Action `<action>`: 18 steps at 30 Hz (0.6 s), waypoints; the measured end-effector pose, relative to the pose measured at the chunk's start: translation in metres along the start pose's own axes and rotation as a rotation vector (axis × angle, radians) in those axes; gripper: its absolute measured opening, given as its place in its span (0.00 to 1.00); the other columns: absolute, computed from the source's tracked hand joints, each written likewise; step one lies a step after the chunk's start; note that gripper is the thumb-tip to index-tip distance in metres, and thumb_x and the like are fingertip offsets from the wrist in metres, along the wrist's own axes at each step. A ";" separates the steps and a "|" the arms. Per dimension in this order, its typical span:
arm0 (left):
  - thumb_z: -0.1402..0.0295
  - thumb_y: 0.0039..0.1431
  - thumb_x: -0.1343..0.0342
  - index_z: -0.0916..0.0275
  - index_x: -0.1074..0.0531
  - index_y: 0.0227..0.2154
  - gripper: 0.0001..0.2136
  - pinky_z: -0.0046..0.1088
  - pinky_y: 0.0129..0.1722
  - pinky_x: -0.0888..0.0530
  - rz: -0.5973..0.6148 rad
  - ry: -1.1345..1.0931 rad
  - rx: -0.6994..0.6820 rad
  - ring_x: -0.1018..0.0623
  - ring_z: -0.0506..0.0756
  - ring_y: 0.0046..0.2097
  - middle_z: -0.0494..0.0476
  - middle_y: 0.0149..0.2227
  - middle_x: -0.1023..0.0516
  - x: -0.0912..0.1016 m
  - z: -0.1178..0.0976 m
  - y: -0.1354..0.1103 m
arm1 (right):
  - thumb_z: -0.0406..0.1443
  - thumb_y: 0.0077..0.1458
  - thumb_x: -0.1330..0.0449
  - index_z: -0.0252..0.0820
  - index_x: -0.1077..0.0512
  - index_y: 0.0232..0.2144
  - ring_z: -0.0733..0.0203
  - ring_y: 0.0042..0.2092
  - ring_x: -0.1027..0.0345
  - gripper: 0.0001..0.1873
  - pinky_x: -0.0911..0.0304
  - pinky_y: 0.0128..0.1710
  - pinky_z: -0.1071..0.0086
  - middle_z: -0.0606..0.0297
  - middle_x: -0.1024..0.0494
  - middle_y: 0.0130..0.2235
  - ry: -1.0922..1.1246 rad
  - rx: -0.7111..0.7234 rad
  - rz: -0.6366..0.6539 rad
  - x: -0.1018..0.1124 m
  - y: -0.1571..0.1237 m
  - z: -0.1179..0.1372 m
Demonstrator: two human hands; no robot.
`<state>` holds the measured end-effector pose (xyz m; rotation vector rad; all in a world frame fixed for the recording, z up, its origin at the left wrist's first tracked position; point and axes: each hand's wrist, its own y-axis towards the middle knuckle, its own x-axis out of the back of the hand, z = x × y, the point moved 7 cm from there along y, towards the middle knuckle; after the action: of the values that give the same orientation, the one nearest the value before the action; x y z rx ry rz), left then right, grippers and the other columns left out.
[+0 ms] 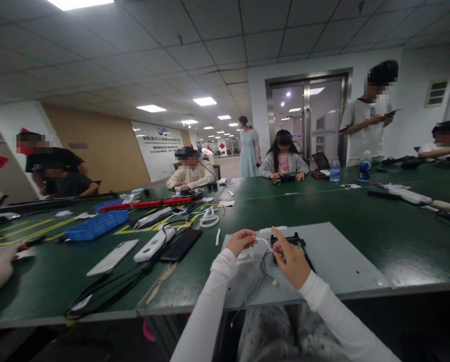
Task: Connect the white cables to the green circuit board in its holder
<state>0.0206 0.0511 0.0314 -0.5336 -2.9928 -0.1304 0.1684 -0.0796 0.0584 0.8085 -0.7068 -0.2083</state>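
Note:
A thin, bendy white strip (263,240) arches between my two hands; its exact kind is not clear. My left hand (242,241) is closed in a pinch on one end. The thumb and fingers of my right hand (293,262) pinch the other end, with the index finger pointing up. Below them lies a grey panel (338,256). On it sits a black-framed electronic part (296,240), partly hidden behind my right hand. Grey wires (262,269) with a small white connector (274,282) trail over the panel toward the table's front edge.
Left of the panel lie a dark phone (182,245), a white device with a cable (154,245) and a white phone (112,258). Beyond are a blue tray (97,225), a coiled white cable (209,218) and a red strip (153,203). Several people sit or stand around the green table (255,201).

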 end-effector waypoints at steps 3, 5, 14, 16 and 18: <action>0.65 0.39 0.41 0.66 0.31 0.29 0.13 0.22 0.24 0.36 0.013 0.079 -0.061 0.30 0.47 0.22 0.54 0.22 0.26 -0.001 0.003 0.000 | 0.29 0.50 0.54 0.43 0.57 0.58 0.61 0.34 0.37 0.32 0.41 0.39 0.66 0.64 0.29 0.34 -0.013 0.004 0.014 -0.008 -0.005 -0.006; 0.66 0.39 0.41 0.66 0.30 0.29 0.12 0.23 0.24 0.35 0.005 0.151 -0.120 0.30 0.48 0.22 0.53 0.21 0.26 -0.003 0.003 0.000 | 0.29 0.50 0.54 0.42 0.56 0.57 0.61 0.34 0.37 0.32 0.42 0.39 0.66 0.64 0.28 0.33 -0.018 0.002 0.016 -0.011 -0.008 -0.010; 0.70 0.42 0.44 0.61 0.29 0.23 0.03 0.24 0.27 0.35 -0.047 0.503 -0.268 0.29 0.51 0.25 0.51 0.21 0.26 -0.008 -0.004 -0.008 | 0.28 0.47 0.51 0.43 0.55 0.57 0.61 0.33 0.36 0.34 0.43 0.38 0.66 0.66 0.27 0.31 -0.040 -0.015 0.057 -0.016 -0.013 -0.016; 0.71 0.44 0.46 0.61 0.29 0.23 0.02 0.24 0.28 0.35 -0.036 0.578 -0.307 0.29 0.50 0.24 0.51 0.21 0.26 -0.011 -0.009 -0.011 | 0.27 0.46 0.51 0.43 0.55 0.57 0.61 0.33 0.37 0.35 0.43 0.38 0.66 0.67 0.28 0.31 -0.039 -0.014 0.075 -0.017 -0.013 -0.016; 0.72 0.44 0.46 0.61 0.29 0.23 0.02 0.24 0.29 0.35 -0.027 0.621 -0.322 0.30 0.50 0.23 0.51 0.21 0.26 -0.013 -0.011 -0.013 | 0.27 0.46 0.50 0.44 0.55 0.57 0.61 0.33 0.37 0.36 0.44 0.39 0.66 0.67 0.28 0.31 -0.042 -0.011 0.093 -0.018 -0.013 -0.016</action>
<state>0.0294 0.0333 0.0404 -0.3855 -2.3775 -0.6553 0.1659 -0.0713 0.0324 0.7612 -0.7802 -0.1457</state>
